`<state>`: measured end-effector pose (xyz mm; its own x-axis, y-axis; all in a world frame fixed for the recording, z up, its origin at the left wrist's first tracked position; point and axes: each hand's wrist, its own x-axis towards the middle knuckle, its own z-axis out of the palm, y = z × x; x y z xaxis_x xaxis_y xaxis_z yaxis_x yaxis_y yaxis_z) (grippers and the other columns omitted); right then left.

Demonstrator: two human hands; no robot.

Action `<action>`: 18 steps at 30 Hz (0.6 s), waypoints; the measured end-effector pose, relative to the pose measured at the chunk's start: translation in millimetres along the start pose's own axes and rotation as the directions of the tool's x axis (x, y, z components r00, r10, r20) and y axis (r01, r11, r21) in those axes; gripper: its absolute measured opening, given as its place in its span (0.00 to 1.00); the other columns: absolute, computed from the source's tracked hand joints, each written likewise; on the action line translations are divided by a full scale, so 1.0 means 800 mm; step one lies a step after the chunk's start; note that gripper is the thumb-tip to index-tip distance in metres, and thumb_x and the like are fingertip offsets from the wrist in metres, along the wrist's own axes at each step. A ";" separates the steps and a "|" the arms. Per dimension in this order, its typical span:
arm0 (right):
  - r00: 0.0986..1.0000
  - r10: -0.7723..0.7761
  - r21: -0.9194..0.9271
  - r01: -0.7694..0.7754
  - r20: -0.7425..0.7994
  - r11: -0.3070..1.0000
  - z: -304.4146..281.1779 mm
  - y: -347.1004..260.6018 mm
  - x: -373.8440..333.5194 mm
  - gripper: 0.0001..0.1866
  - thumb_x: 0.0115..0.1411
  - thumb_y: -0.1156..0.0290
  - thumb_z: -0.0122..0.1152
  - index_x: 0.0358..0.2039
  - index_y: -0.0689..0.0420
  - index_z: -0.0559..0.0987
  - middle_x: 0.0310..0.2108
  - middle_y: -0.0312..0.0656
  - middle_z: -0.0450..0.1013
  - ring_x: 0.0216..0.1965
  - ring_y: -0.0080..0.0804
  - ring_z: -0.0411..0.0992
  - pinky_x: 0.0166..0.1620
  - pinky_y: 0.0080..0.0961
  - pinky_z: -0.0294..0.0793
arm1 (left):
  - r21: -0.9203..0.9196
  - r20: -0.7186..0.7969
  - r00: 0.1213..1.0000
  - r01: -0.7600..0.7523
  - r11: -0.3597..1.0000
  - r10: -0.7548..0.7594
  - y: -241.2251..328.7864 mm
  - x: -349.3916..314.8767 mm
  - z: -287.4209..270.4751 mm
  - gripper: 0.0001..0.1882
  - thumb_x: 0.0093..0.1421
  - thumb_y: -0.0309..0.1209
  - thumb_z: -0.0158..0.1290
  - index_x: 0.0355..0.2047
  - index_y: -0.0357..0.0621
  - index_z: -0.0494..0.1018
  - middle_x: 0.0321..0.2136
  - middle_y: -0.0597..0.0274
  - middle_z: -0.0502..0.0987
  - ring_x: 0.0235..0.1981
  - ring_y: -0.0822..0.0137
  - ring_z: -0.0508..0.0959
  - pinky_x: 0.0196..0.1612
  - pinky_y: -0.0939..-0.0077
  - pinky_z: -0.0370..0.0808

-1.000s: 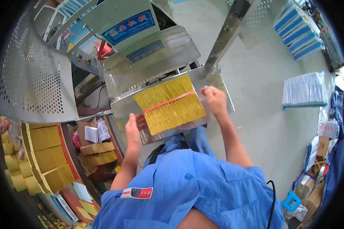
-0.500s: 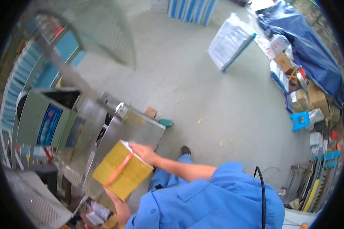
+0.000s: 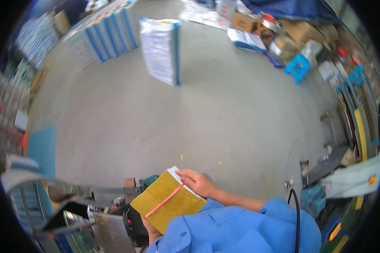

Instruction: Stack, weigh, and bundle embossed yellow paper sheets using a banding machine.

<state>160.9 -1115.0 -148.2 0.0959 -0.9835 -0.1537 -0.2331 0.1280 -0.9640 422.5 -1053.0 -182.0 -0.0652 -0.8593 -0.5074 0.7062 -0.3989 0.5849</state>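
Observation:
A thick bundle of yellow paper sheets [image 3: 162, 198], tied round the middle with a pink-red band, is held in front of my body. It lies tilted, with a white edge showing along its far right side. My right hand [image 3: 196, 182] grips that white edge, fingers closed near the end of the band. At the near left edge my left hand [image 3: 151, 228] supports the bundle by the band's other end; its fingers are mostly hidden beneath the paper.
Left of me stands a metal machine [image 3: 109, 230]. Ahead, a white wrapped pack with blue edges [image 3: 160, 55] stands on the grey floor [image 3: 114, 114], before a row of blue-and-white packs [image 3: 107, 36]. At right are a blue stool [image 3: 297, 67], cartons [image 3: 285, 46] and another machine [image 3: 314, 200].
My body has turned right, carrying the bundle away from the metal machine, which now sits at the lower left. Both hands keep their hold on the bundle.

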 end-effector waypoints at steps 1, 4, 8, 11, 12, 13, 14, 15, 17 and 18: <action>0.998 0.042 0.052 -0.039 -0.056 0.998 -0.036 0.001 0.012 0.21 0.68 0.61 0.50 0.58 0.55 0.73 0.55 0.48 0.71 0.56 0.40 0.70 0.58 0.31 0.67 | 0.011 0.009 1.000 0.016 1.000 -0.016 -0.014 0.034 0.028 0.31 0.69 0.56 0.34 0.59 0.46 0.66 0.55 0.56 0.72 0.54 0.55 0.73 0.55 0.60 0.72; 0.977 0.105 0.145 -0.078 -0.187 0.986 -0.112 0.006 0.026 0.21 0.69 0.59 0.51 0.59 0.54 0.73 0.56 0.47 0.72 0.55 0.37 0.71 0.58 0.30 0.68 | 0.048 0.098 0.991 0.090 0.995 -0.094 -0.025 0.095 0.111 0.31 0.69 0.56 0.34 0.59 0.46 0.65 0.56 0.55 0.71 0.54 0.54 0.73 0.55 0.58 0.72; 0.930 0.251 0.307 -0.165 -0.267 0.937 -0.186 0.021 0.053 0.23 0.70 0.59 0.48 0.61 0.54 0.70 0.55 0.46 0.72 0.55 0.32 0.70 0.58 0.27 0.66 | 0.144 0.181 0.956 0.208 0.968 -0.232 -0.022 0.170 0.178 0.33 0.68 0.57 0.35 0.61 0.47 0.64 0.56 0.55 0.71 0.54 0.54 0.73 0.54 0.56 0.73; 0.904 0.264 0.349 -0.140 -0.337 0.927 -0.207 0.028 0.080 0.23 0.70 0.59 0.46 0.62 0.55 0.69 0.55 0.47 0.72 0.56 0.31 0.69 0.59 0.26 0.65 | 0.209 0.131 0.938 0.291 0.933 -0.322 -0.014 0.205 0.226 0.34 0.67 0.59 0.36 0.61 0.47 0.64 0.56 0.54 0.71 0.53 0.54 0.74 0.53 0.56 0.74; 0.891 0.254 0.367 -0.108 -0.377 0.924 -0.217 0.027 0.093 0.23 0.71 0.59 0.46 0.62 0.55 0.68 0.55 0.48 0.71 0.56 0.32 0.68 0.59 0.26 0.64 | 0.206 0.131 0.931 0.310 0.928 -0.340 -0.015 0.219 0.244 0.34 0.67 0.60 0.37 0.61 0.47 0.64 0.56 0.54 0.71 0.53 0.54 0.74 0.53 0.56 0.74; 0.899 0.263 0.368 -0.126 -0.351 0.921 -0.220 0.031 0.105 0.23 0.71 0.59 0.46 0.62 0.55 0.68 0.55 0.48 0.71 0.56 0.32 0.68 0.59 0.26 0.64 | 0.191 0.107 0.937 0.308 0.932 -0.332 -0.017 0.236 0.253 0.34 0.67 0.60 0.37 0.61 0.47 0.64 0.56 0.54 0.71 0.53 0.54 0.74 0.53 0.56 0.74; 0.886 0.291 0.435 -0.115 -0.362 0.893 -0.223 0.040 0.123 0.24 0.71 0.59 0.45 0.62 0.56 0.68 0.56 0.47 0.71 0.57 0.32 0.67 0.59 0.26 0.64 | 0.183 0.106 0.936 0.312 0.932 -0.335 -0.021 0.255 0.258 0.34 0.67 0.60 0.37 0.61 0.47 0.64 0.56 0.54 0.71 0.53 0.55 0.74 0.53 0.57 0.74; 0.874 0.317 0.492 -0.106 -0.369 0.864 -0.230 0.048 0.144 0.24 0.71 0.58 0.44 0.62 0.58 0.68 0.57 0.47 0.70 0.58 0.32 0.67 0.59 0.26 0.64 | 0.166 0.107 0.937 0.314 0.935 -0.333 -0.024 0.277 0.266 0.34 0.67 0.60 0.37 0.61 0.47 0.64 0.56 0.55 0.71 0.53 0.55 0.74 0.53 0.57 0.74; 0.873 0.319 0.414 -0.153 -0.369 0.897 -0.246 0.061 0.183 0.25 0.71 0.57 0.44 0.62 0.59 0.67 0.57 0.46 0.70 0.58 0.31 0.66 0.59 0.26 0.65 | 0.120 0.107 0.919 0.367 0.923 -0.379 -0.011 0.315 0.299 0.34 0.68 0.59 0.36 0.61 0.46 0.64 0.56 0.55 0.71 0.53 0.57 0.74 0.54 0.59 0.74; 0.853 0.323 0.351 -0.179 -0.410 0.919 -0.249 0.067 0.198 0.26 0.71 0.57 0.43 0.62 0.60 0.67 0.57 0.45 0.69 0.58 0.31 0.66 0.58 0.26 0.65 | 0.114 0.130 0.883 0.438 0.892 -0.450 -0.003 0.330 0.308 0.34 0.68 0.59 0.36 0.61 0.46 0.64 0.56 0.56 0.71 0.53 0.58 0.74 0.54 0.60 0.74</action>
<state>-28.9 -1289.7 -180.9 -0.3903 -0.8501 -0.3536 0.1082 0.3391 -0.9345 229.9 -1357.9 -161.2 -0.4671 -0.6208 -0.6297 0.5209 -0.7686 0.3713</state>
